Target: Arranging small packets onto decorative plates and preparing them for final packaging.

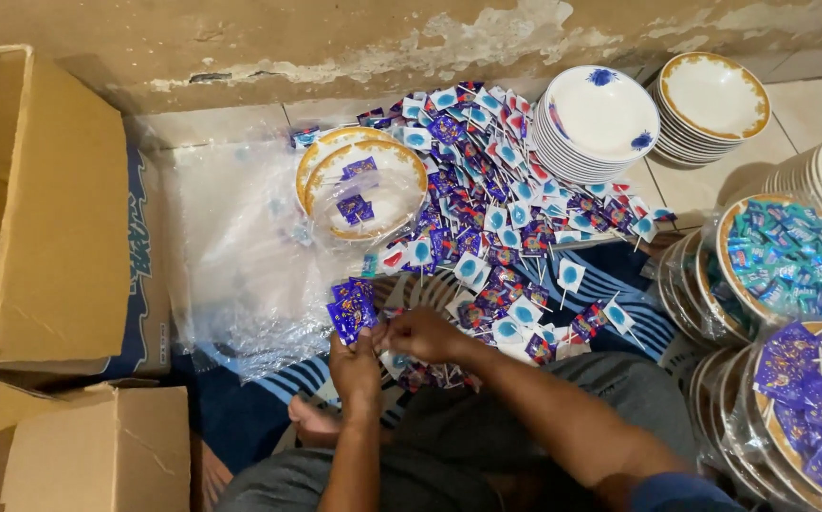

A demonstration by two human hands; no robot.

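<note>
Tiled floor by peeling wall, clear plastic sheet (240, 246) spread out. Left hand (356, 365) fingers clamped on blue-purple sachet stack (352, 311); right hand (420, 334) pinches stack's edge beside sachet pile (496, 209).

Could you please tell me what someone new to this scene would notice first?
Most striking is the big heap of small blue, red and white sachets spread over the floor at centre, reaching the stack of white plates with blue flowers at upper right. Just below the heap, the left hand holds a fan of dark blue sachets, with the right hand beside it. A large open cardboard box fills the left.
</note>
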